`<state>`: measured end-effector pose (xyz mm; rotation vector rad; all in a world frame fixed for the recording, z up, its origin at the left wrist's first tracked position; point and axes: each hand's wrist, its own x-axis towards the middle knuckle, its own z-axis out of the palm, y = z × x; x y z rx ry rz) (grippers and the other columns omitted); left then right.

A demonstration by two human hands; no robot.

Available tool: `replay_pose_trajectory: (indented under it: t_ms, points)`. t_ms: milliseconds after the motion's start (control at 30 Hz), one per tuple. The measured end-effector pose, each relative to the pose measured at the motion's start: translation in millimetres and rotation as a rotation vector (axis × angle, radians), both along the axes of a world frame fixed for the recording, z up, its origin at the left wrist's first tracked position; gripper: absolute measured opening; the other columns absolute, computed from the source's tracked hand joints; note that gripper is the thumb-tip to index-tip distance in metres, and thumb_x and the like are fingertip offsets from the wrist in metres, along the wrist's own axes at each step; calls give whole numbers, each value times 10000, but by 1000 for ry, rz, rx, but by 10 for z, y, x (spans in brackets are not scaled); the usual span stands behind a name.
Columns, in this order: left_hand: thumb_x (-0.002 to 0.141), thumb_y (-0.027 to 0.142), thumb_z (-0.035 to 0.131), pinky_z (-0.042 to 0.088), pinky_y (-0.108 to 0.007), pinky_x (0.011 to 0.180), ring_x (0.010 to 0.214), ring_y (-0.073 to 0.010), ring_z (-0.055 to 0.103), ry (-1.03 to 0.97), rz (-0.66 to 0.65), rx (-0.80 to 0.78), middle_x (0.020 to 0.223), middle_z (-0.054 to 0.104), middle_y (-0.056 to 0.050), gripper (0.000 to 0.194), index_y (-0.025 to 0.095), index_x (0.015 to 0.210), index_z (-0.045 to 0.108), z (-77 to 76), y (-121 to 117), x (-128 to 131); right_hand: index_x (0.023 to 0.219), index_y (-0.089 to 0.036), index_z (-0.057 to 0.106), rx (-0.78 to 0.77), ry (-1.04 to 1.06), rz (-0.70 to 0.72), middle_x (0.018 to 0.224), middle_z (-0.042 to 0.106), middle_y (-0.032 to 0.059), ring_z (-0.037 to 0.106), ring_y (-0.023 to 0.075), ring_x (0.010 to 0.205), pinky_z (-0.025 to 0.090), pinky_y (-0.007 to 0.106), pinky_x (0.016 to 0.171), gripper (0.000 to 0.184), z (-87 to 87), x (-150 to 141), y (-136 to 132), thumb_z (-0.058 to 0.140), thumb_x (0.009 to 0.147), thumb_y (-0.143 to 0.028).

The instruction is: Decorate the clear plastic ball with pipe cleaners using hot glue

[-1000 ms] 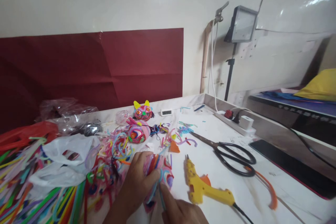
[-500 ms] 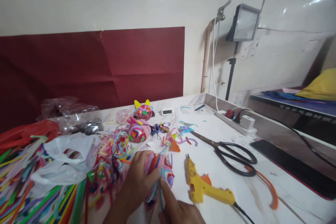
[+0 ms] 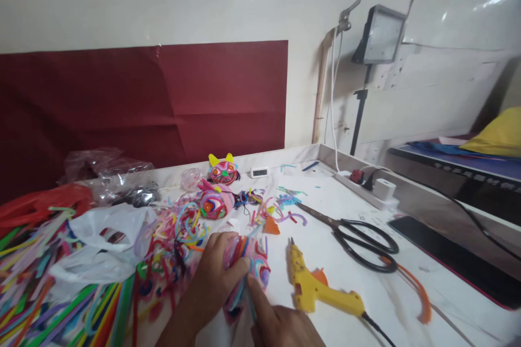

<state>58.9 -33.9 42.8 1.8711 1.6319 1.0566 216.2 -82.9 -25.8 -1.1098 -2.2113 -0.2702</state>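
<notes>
My left hand (image 3: 215,276) is closed around a colourful pipe-cleaner craft piece (image 3: 259,263), striped in pink, red, orange and blue, low in the middle of the view. Its thumb presses on the top strips. From the right, my right hand (image 3: 283,322) pinches a light blue pipe cleaner (image 3: 250,303) against the piece, index fingertip close to the left thumb. The palms cover part of the work. Just right of the hands lies a yellow glue gun (image 3: 313,287). Behind them sit two finished-looking pipe-cleaner animal heads, one pink (image 3: 215,203) and one with yellow ears (image 3: 223,171).
Black-handled scissors (image 3: 345,230) and a dark phone-like slab (image 3: 459,260) lie to the right. Loose pipe cleaners (image 3: 109,314) and white plastic bags (image 3: 109,227) fill the left. A power strip (image 3: 368,191) runs along the table's raised edge; a small digital display (image 3: 259,172) stands at the back.
My right hand has shifted slightly right and down along the craft piece. A light blue curve seen on the piece's right side earlier no longer shows there. The left hand has barely moved.
</notes>
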Motion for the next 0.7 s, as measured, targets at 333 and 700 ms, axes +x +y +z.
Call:
replay_pose_trajectory:
  t_ms: [333, 700]
  points:
    - [728, 458, 592, 410, -451, 1059, 1174, -314, 566, 12, -27, -15, 1162, 651, -112, 465, 172, 1091, 641, -20, 21, -47, 1305, -77, 470, -14, -99, 23, 531, 681, -18, 619, 153, 378, 335, 246, 369, 528, 114, 49, 42, 564, 786, -104]
    - [648, 355, 580, 475, -441, 1004, 1105, -311, 613, 30, 105, 11, 1082, 682, -102, 380, 196, 985, 649, -32, 54, 34, 1268, -32, 489, 37, -125, 106, 601, 717, -7, 615, 153, 367, 295, 297, 317, 549, 172, 36, 76, 547, 722, -20]
